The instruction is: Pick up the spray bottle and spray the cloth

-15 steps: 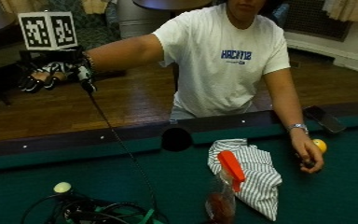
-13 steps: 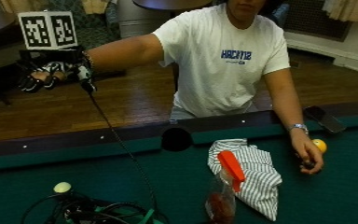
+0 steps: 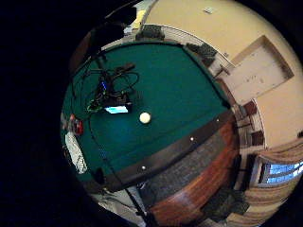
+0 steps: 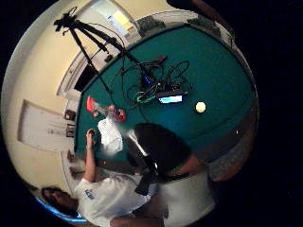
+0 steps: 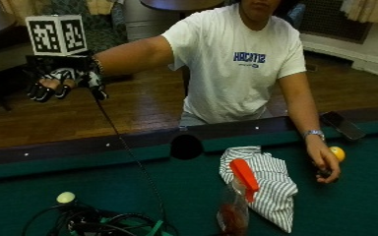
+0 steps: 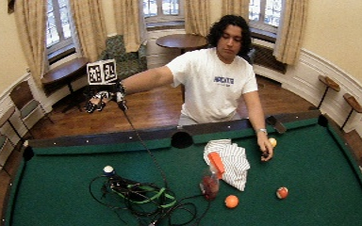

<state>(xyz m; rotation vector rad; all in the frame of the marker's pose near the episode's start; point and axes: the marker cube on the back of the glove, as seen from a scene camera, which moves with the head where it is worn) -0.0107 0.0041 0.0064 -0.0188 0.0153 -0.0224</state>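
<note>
A clear spray bottle with an orange trigger head stands on the green felt, touching a striped cloth that lies crumpled beside it. My gloved right hand is stretched far out to the side, off the table and above the wooden floor, well away from the bottle. Its fingers hang loosely curled and hold nothing. The wide outside view shows the same hand, bottle and cloth. Both palm views look down from a distance at the bottle and the cloth. The bare left hand rests on the felt.
A tangle of cables and a white ball lie on the felt near the front. A yellow ball sits by the bare hand. The side pocket opens in the rail, a phone lies on it. Two more balls lie beyond the cloth.
</note>
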